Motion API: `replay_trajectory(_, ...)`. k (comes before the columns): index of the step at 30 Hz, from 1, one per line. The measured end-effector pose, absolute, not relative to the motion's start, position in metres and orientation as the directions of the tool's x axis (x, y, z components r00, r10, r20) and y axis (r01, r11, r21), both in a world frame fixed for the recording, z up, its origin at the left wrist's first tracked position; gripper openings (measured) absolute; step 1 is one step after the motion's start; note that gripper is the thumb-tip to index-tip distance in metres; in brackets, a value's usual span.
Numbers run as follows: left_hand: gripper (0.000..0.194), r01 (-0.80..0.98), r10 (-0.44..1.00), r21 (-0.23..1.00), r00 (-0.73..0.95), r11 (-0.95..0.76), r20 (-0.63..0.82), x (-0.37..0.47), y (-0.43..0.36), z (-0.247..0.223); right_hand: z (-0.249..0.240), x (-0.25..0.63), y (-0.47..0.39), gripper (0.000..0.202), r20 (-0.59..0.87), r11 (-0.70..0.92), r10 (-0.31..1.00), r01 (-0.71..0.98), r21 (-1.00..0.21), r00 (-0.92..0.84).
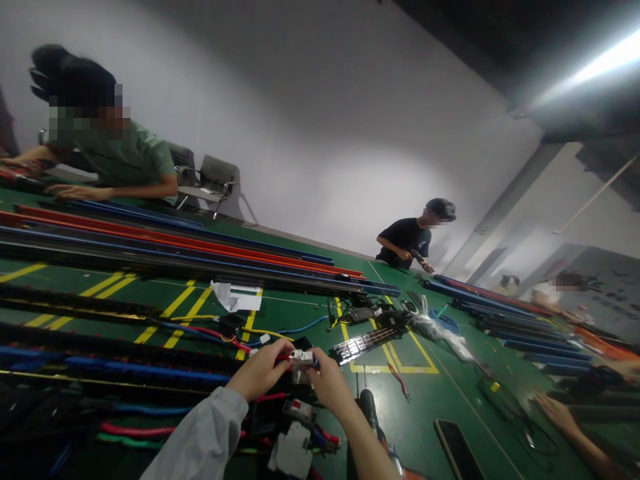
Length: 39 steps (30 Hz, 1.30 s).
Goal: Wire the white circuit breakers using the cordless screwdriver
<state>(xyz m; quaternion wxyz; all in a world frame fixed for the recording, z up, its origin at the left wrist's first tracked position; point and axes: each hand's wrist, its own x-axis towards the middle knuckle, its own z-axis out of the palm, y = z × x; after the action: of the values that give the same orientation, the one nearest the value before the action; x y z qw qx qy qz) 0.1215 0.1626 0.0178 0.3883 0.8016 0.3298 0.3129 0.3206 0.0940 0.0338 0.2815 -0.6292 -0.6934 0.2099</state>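
Observation:
Between my two hands is a small white block [302, 357] that looks like a circuit breaker, with a red wire at its left side. My left hand [263, 370], below a grey sleeve, pinches it from the left. From the right, the thumb and fingers of my right hand [329, 379] close on it. The fingers cover part of the block. Below the hands lies another white circuit breaker [294, 448] with a red switch and thick wires. A power screwdriver [370, 410] lies beside my right forearm.
A phone [457, 448] lies on the green table [420, 400]. Long red rails [200, 241] and blue rails run along the far side. Clear plastic wrap [445, 333] and a metal strip bundle [363, 345] sit ahead. Co-workers stand around; one's hand [555, 412] rests at right.

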Motion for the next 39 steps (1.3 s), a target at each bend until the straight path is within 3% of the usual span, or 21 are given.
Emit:
replay_trajectory(7,0.021,0.441,0.799,0.716,0.536,-0.541,0.273,0.121,0.164,0.017,0.039,0.335,0.096,0.031,0.265,0.189,0.963,0.828,-0.527,-0.051)
replay_trajectory(17,0.028,0.575,0.840,0.655,0.513,-0.490,0.177,0.125,0.161,0.022,0.041,0.332,0.092,0.034,0.286,0.187,0.956,0.876,-0.444,-0.060)
replay_trajectory(26,0.023,0.568,0.838,0.661,0.516,-0.490,0.177,0.127,0.162,0.020,0.048,0.326,0.086,0.034,0.305,0.184,0.950,0.908,-0.377,-0.066)
replay_trajectory(35,0.013,0.542,0.813,0.653,0.545,-0.529,0.205,0.129,0.160,0.021,0.078,0.318,0.081,0.029,0.234,0.188,0.959,0.978,-0.096,-0.161)
replay_trajectory(39,0.014,0.552,0.810,0.653,0.562,-0.519,0.170,0.128,0.158,0.023,0.085,0.318,0.082,0.030,0.237,0.206,0.955,0.975,-0.088,-0.180)
